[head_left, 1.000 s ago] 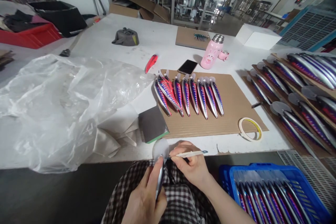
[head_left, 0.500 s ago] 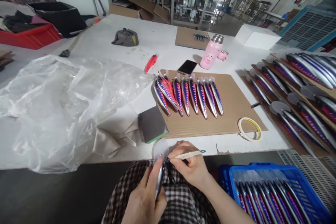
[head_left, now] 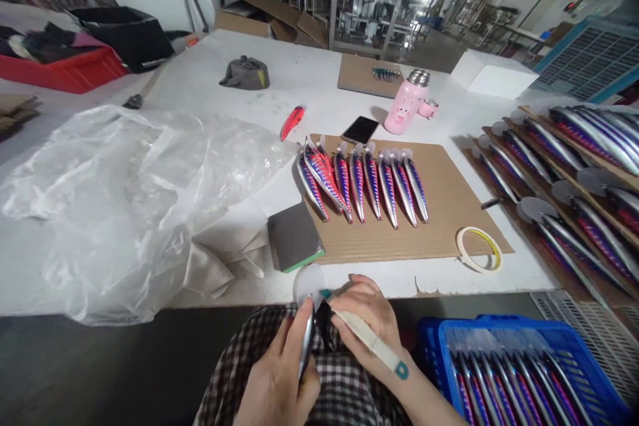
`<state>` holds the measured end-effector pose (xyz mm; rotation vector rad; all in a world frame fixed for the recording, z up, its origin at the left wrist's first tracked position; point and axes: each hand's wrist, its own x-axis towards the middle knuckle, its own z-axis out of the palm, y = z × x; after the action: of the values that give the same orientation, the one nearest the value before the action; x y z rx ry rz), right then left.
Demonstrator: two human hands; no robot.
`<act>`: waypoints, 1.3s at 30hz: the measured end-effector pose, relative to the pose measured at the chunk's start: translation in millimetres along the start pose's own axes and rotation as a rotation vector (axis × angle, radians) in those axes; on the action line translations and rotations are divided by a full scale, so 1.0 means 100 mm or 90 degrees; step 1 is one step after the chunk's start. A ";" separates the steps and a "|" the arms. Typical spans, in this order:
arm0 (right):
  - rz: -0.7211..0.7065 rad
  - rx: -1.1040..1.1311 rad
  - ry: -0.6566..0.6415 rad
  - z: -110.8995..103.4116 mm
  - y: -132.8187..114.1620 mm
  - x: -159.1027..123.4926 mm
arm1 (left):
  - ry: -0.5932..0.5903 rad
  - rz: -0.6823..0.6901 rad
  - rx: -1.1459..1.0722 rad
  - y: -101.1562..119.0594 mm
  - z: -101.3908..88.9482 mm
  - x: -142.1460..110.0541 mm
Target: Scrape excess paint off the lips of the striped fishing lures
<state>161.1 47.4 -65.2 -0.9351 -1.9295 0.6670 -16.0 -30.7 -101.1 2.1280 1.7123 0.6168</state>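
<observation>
The left hand (head_left: pixel 277 373) is clenching a lure (head_left: pixel 306 339) while the right hand (head_left: pixel 362 319), pinching a pale stick (head_left: pixel 374 346), is swinging it round toward the person.

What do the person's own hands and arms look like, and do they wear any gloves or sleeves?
The left hand and right hand are bare, with no gloves, and no rings show. The right forearm has no sleeve over it. Dark-and-white checked cloth, perhaps a skirt or apron, covers the lap.

Silver lure (head_left: pixel 306 344), clear lip up, in L hand (head_left: pixel 277 373).
</observation>
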 end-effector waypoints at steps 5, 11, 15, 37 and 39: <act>-0.015 -0.044 -0.028 0.01 -0.09 0.02 | 0.023 -0.021 -0.001 0.03 0.01 0.00; 0.009 -0.043 -0.048 0.04 -0.06 -0.01 | 0.024 0.013 0.012 0.01 0.02 0.02; 0.009 -0.044 -0.028 0.06 -0.06 -0.01 | 0.035 0.018 0.023 0.00 0.01 0.01; -0.005 -0.069 -0.022 0.07 -0.08 0.01 | 0.033 0.018 0.014 0.01 0.01 0.01; -0.008 -0.064 -0.025 0.06 -0.09 0.02 | 0.026 0.020 0.010 0.01 0.02 0.01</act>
<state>152.2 43.6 -60.9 -0.9770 -2.0172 0.5894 -14.3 -29.5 -102.3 2.1717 1.7138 0.6626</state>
